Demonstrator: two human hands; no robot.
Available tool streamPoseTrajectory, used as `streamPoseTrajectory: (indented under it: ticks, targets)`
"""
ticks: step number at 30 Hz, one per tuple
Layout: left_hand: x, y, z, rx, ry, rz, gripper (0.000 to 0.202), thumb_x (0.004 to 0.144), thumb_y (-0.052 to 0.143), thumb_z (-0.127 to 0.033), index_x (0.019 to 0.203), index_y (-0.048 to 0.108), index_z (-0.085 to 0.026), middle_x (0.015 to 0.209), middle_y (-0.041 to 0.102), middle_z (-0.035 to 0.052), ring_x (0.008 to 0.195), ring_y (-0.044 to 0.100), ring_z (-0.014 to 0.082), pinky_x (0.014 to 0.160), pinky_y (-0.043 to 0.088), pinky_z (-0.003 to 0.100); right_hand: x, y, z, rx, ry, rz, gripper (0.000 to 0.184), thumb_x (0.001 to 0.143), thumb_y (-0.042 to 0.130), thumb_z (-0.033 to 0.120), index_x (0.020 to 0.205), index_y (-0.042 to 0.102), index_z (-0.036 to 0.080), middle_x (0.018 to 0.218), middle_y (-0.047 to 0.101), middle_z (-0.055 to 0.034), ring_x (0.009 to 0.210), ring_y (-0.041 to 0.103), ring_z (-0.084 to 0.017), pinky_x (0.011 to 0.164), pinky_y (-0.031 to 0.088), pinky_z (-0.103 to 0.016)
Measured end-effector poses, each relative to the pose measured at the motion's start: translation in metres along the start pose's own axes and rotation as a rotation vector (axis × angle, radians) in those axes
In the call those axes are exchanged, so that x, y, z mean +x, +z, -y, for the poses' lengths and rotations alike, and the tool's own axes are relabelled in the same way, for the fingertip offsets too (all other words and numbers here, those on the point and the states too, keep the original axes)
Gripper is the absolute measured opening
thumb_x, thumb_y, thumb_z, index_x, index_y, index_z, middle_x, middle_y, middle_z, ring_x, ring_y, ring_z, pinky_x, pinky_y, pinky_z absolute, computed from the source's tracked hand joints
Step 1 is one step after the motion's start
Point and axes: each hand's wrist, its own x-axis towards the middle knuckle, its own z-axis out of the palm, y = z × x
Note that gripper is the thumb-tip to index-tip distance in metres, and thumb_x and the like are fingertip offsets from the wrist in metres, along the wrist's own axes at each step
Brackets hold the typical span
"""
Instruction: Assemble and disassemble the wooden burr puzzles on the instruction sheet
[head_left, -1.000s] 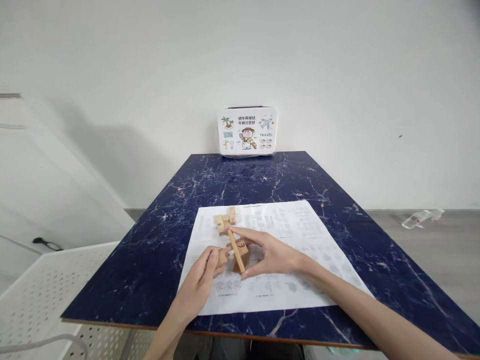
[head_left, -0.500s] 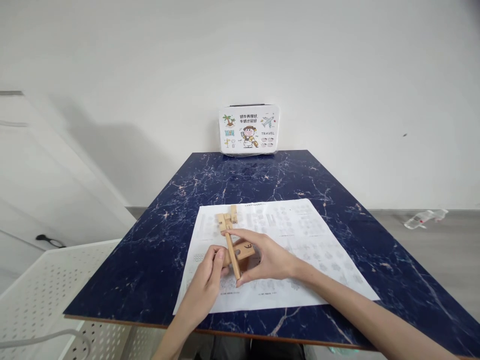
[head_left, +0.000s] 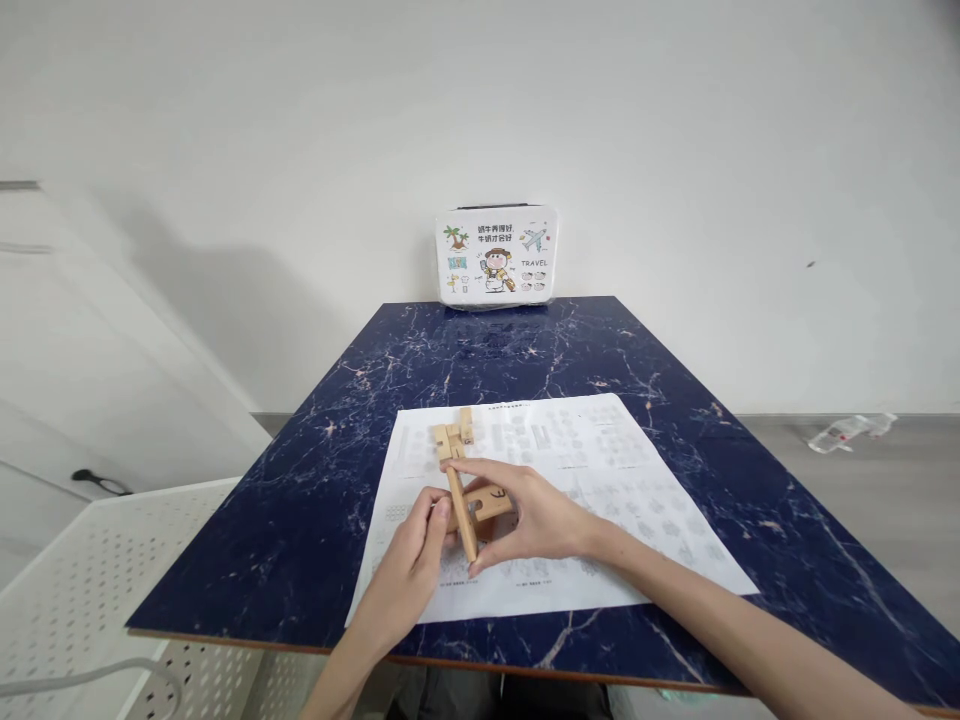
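Observation:
Over the printed sheet point(head_left: 600, 540), my left hand point(head_left: 409, 560) pinches the left end of a notched wooden block point(head_left: 491, 503) with a dark mark on its face. My right hand point(head_left: 529, 515) spans a narrow wooden bar point(head_left: 462, 520) lengthwise, fingertips at its far end and thumb at its near end. The bar crosses the marked block at its notch; whether the two are interlocked I cannot tell. Just beyond my fingers, several other wooden puzzle pieces point(head_left: 450, 437) lie on the paper.
The sheet lies on a dark blue marble-patterned table point(head_left: 300, 540). A white case with cartoon prints point(head_left: 496, 255) stands at the table's back edge, against the wall. At left is a white perforated surface point(head_left: 67, 590) with a grey cable. A clear plastic item point(head_left: 851, 432) lies on the floor at right.
The narrow bar has shifted slightly left against the marked block, and more of the notch shows. Both hands keep their grip.

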Motion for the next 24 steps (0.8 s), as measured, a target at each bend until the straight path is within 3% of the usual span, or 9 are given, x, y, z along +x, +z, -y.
streamPoseTrajectory:
  ticks: [6, 18, 22, 24]
  targets:
    - [-0.0004, -0.0003, 0.0005, 0.064, -0.005, 0.006, 0.034, 0.107, 0.034, -0.053, 0.103, 0.052, -0.024, 0.093, 0.07, 0.0035, 0.077, 0.064, 0.0225, 0.079, 0.051, 0.035, -0.0002, 0.0003, 0.0001, 0.0, -0.005, -0.007, 0.103, 0.065, 0.098, 0.04, 0.155, 0.048, 0.032, 0.155, 0.056, -0.0091, 0.139, 0.057, -0.034, 0.116, 0.048, -0.055]
    - [0.0005, 0.0025, -0.0006, 0.002, 0.0, -0.002, 0.036, 0.106, 0.038, -0.056, 0.102, 0.053, -0.024, 0.088, 0.068, 0.004, 0.082, 0.067, 0.0249, 0.075, 0.053, 0.035, -0.0005, 0.001, -0.0006, -0.02, -0.006, 0.007, 0.104, 0.067, 0.096, 0.043, 0.157, 0.045, 0.033, 0.156, 0.055, -0.0099, 0.141, 0.055, -0.035, 0.117, 0.047, -0.055]
    - [-0.0025, 0.0028, -0.003, -0.102, -0.012, -0.063, 0.036, 0.102, 0.048, -0.059, 0.1, 0.057, -0.024, 0.088, 0.066, 0.0045, 0.084, 0.065, 0.0256, 0.076, 0.053, 0.034, -0.0011, -0.0006, -0.0018, 0.007, -0.028, 0.047, 0.116, 0.07, 0.095, 0.045, 0.164, 0.027, 0.036, 0.162, 0.046, -0.0104, 0.144, 0.052, -0.033, 0.117, 0.047, -0.051]
    - [-0.0049, 0.0022, -0.0024, -0.151, -0.009, -0.13, 0.037, 0.099, 0.055, -0.06, 0.096, 0.058, -0.024, 0.081, 0.062, 0.0028, 0.076, 0.061, 0.0237, 0.072, 0.052, 0.032, -0.0021, -0.0027, -0.0055, -0.042, -0.046, 0.043, 0.125, 0.072, 0.094, 0.047, 0.167, 0.014, 0.036, 0.166, 0.039, -0.0119, 0.148, 0.046, -0.033, 0.119, 0.043, -0.052]
